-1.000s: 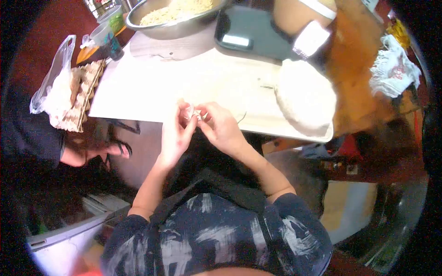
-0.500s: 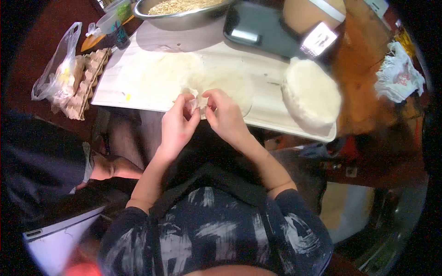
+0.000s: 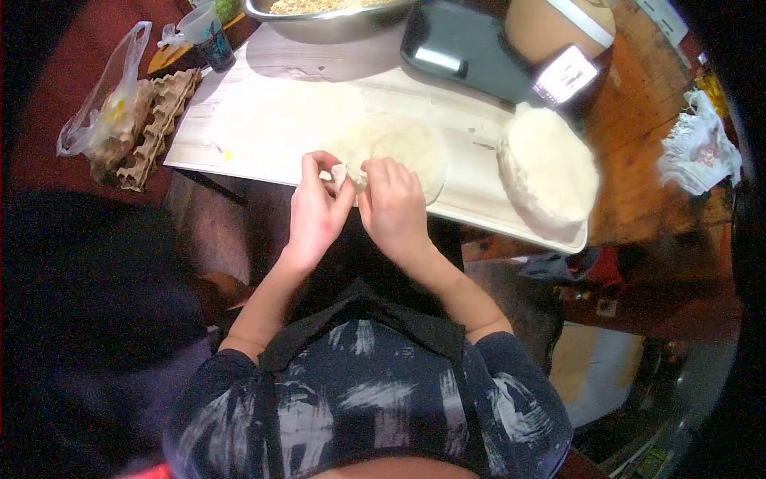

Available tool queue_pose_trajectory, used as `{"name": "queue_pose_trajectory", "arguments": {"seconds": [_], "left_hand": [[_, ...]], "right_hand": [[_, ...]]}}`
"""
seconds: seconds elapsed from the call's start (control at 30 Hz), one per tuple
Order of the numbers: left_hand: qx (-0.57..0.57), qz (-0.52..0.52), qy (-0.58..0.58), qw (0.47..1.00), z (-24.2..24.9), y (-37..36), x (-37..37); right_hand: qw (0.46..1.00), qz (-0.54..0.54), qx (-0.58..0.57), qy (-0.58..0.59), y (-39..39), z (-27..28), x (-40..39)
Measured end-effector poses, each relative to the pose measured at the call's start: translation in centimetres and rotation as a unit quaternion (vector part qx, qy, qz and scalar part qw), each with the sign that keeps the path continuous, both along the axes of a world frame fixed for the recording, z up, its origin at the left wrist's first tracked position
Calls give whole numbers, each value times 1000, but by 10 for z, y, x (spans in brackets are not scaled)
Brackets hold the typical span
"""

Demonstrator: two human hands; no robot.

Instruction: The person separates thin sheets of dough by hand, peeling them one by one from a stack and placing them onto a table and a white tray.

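My left hand [image 3: 315, 209] and my right hand [image 3: 393, 207] meet at the near edge of a pale wooden board [image 3: 263, 120]. Both pinch a small white folded piece of dough [image 3: 341, 174] between thumbs and fingertips. A thin round wrapper [image 3: 407, 152] lies flat on the board just beyond my fingers. A thick stack of round white wrappers [image 3: 549, 172] sits at the board's right end.
A metal bowl of shredded filling [image 3: 331, 16] stands at the back, a dark scale [image 3: 471, 52] beside it. An egg carton [image 3: 159, 124] and a plastic bag [image 3: 108, 104] lie left. A crumpled white cloth [image 3: 700, 148] is at right. Another person's dark shape [image 3: 88, 319] fills the lower left.
The view has shifted, so the board and my hands sit higher in the frame. My hands stay together on the dough. The other person has moved closer at the left, hiding their arm.
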State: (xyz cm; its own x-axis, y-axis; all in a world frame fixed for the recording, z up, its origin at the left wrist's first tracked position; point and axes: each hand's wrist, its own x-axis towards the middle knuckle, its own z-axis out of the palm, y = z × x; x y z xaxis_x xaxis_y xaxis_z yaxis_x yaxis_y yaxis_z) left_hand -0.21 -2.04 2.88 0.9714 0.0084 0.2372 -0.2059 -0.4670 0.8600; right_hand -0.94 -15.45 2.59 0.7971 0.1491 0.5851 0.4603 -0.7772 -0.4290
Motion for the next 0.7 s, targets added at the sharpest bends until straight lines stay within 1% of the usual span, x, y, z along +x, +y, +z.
{"name": "queue_pose_trajectory", "arguments": {"seconds": [0.03,0.1,0.13,0.23,0.3,0.33,0.4,0.5,0.6,0.7], "left_hand": [[0,0,0,1000,-3,0,1],[-60,-20,-19,998,-8,1,3],[-60,-20,-19,998,-9,1,4],[-42,-13,-35,998,-11,2,6],[7,-21,-92,996,-12,3,7],[7,-22,-92,996,-13,3,7],[38,-22,-153,987,-13,0,8],[62,-16,-169,983,-9,0,7],[72,-16,-155,985,-12,3,7],[38,-13,-129,991,-15,1,7]], "right_hand": [[1000,5,-7,6,-1,-1,0],[1000,10,-14,13,-1,-3,0],[1000,13,-8,14,0,-4,0],[1000,20,7,13,1,-7,2],[1000,22,17,11,3,-9,6],[1000,20,16,2,3,-10,9],[1000,18,16,-7,5,-12,14],[1000,19,21,4,6,-14,19],[999,21,25,-6,0,-11,22],[1000,3,11,-21,-5,-10,24]]}}
